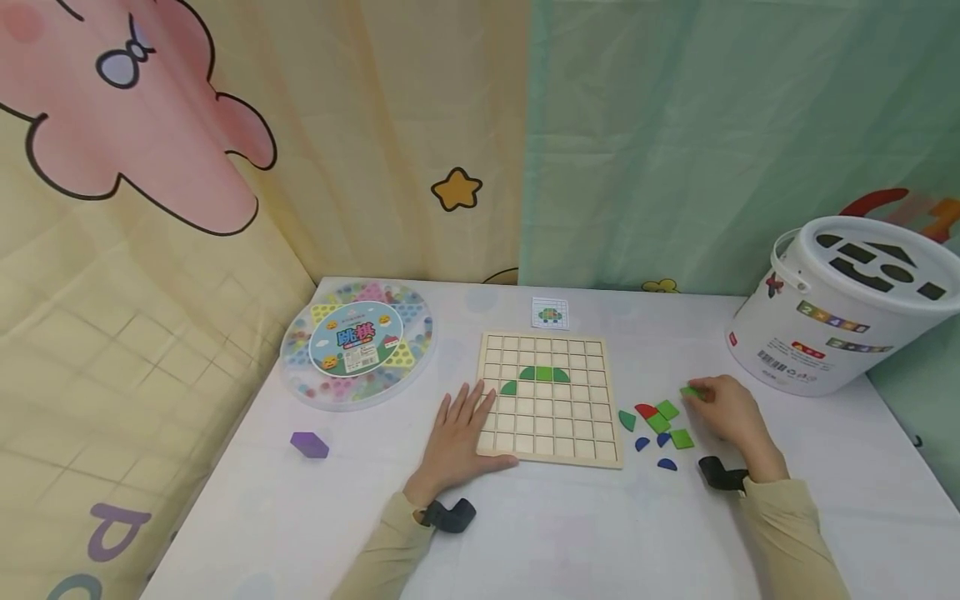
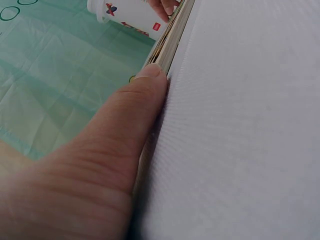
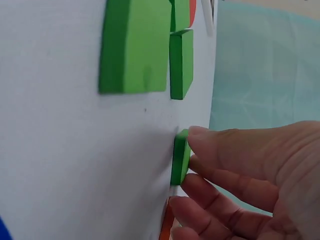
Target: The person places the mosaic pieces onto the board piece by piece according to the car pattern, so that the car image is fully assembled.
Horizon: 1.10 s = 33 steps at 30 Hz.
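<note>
A wooden grid board (image 1: 555, 429) lies flat on the white table, with a light green square (image 1: 543, 374) and several dark green rounded pieces, such as one at the left (image 1: 509, 388), in its upper cells. My left hand (image 1: 459, 442) rests with spread, straight fingers over the board's lower left side, its thumb (image 2: 130, 112) along the near edge. To the right of the board, my right hand (image 1: 729, 415) pinches a green square tile (image 3: 180, 157) between thumb and fingers, close over the table. Loose beside it are green squares (image 1: 682, 439), a red piece (image 1: 645, 411) and blue half-rounds (image 1: 667, 464).
Behind the board lies a small pattern card (image 1: 551, 314). A round, clear game box (image 1: 420, 367) sits at the back left, with a purple block (image 1: 310, 445) nearer. A white bucket (image 1: 780, 333) with a shape-cut lid stands at the back right, before the curtain.
</note>
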Motion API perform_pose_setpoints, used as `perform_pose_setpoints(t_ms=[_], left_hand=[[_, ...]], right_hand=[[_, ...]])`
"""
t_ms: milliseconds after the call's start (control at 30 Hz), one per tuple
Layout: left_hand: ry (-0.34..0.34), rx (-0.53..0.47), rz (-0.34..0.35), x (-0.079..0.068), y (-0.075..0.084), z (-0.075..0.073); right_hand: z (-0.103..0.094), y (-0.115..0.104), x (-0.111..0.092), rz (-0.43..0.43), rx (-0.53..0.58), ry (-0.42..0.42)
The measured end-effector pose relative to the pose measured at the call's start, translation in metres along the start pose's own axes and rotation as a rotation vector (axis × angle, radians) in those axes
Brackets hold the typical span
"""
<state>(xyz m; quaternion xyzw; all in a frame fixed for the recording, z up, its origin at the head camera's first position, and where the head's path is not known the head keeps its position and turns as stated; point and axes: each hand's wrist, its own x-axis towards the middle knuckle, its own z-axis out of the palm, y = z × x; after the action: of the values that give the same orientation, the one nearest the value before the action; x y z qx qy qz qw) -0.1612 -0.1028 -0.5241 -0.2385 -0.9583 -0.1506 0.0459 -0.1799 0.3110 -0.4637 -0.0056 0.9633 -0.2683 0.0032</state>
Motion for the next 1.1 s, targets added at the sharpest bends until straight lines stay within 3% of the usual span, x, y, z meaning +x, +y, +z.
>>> perform_pose_setpoints(t_ms=[700, 933, 1100], left_hand=[[0.011, 0.01, 0.002, 0.0011, 0.0002, 0.0012], [-0.001, -0.001, -0.008, 0.0006, 0.0023, -0.0019], [0.004, 0.003, -0.005, 0.0005, 0.0021, -0.0023]], right_hand=[[-0.0011, -0.0015, -0.0027, -0.034, -0.023, -0.075], [-0.0061, 0.0012, -0.0056, -0.03, 0.0, -0.137], [-0.0059, 0.0002, -0.0078, -0.025, 0.0, -0.126]])
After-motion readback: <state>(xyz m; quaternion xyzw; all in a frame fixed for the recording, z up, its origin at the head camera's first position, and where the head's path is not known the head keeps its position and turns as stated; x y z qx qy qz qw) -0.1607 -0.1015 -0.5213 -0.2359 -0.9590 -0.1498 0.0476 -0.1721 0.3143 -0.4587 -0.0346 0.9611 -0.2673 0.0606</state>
